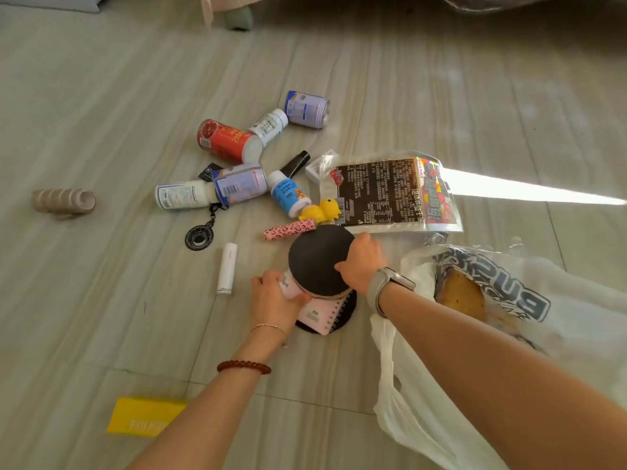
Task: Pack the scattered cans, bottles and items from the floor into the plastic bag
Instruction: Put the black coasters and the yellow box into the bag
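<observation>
We've got both hands on the black paddle (319,262): left hand (273,301) wrapped around its pink handle, right hand (361,262) pinching the rim, just beside the plastic bag (424,401) on the floor (101,113).

Open floor (101,283) at left; clustered cans and bottles (237,164) ahead, plastic bag (424,385) crowding the right.

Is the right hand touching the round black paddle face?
Touching. The head view shows the right hand with its fingers laid on the edge of the black paddle, no gap between them; the left hand grips its pink handle end.
</observation>
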### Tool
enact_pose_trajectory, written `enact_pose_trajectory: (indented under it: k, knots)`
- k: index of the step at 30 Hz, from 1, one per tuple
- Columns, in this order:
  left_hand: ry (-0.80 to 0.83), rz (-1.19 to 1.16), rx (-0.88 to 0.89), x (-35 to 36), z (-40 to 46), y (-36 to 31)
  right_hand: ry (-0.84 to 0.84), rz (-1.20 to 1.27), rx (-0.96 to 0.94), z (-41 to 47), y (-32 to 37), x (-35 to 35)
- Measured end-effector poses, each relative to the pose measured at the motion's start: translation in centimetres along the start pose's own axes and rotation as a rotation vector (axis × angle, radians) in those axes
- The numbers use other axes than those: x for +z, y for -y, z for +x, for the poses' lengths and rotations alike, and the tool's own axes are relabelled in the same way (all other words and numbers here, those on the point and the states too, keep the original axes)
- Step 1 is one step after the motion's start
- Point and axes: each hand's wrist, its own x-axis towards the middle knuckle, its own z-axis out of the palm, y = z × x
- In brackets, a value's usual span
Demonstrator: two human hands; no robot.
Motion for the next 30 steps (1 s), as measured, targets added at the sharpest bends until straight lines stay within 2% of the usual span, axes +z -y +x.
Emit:
enact_pose_trajectory:
  k: [3, 5, 8, 11, 14, 17, 20, 23, 26, 28, 30]
  knots:
    - [-0.014, -0.190, 0.050, -1.8, -0.7, 0.1, -0.049, 0.223, -0.049, -1.6, 0.2, -1.3]
    - [-0.035, -0.291, 0.076, -3.5, -0.9, -0.3, -0.126, 0.390, -0.177, -3.2, 0.0, -3.2]
    - [-0.170, -0.338, 0.171, -5.5, -1.8, -2.1, -0.251, 0.613, -0.362, -5.9, -1.5, -7.1]
    - [-0.266, -0.395, 0.238, -6.6, -3.7, -5.1, -0.356, 0.687, -0.372, -8.4, -4.7, -10.7]
    - [-0.252, -0.533, 0.268, -6.6, -5.8, -8.2, -0.438, 0.610, -0.355, -10.6, -8.6, -13.5]
    - [-0.153, -0.563, 0.336, -6.0, -8.2, -11.3, -0.445, 0.464, -0.350, -12.6, -12.6, -15.6]
    - [0.059, -0.501, 0.430, -4.8, -10.4, -14.1, -0.442, 0.347, -0.287, -14.2, -16.6, -16.7]
    - [0.271, -0.320, 0.437, -2.2, -12.3, -15.8, -0.357, 0.151, -0.216, -15.5, -19.8, -17.4]
    - [0.249, -0.182, 0.425, 0.9, -13.2, -16.2, -0.250, -0.054, -0.217, -16.8, -21.8, -17.6]
    - [0.196, -0.155, 0.374, 2.3, -13.2, -16.2, -0.262, -0.117, -0.244, -17.4, -22.5, -17.2]
    - [0.215, -0.180, 0.300, 3.4, -13.2, -16.5, -0.304, -0.186, -0.279, -17.5, -22.5, -16.5]
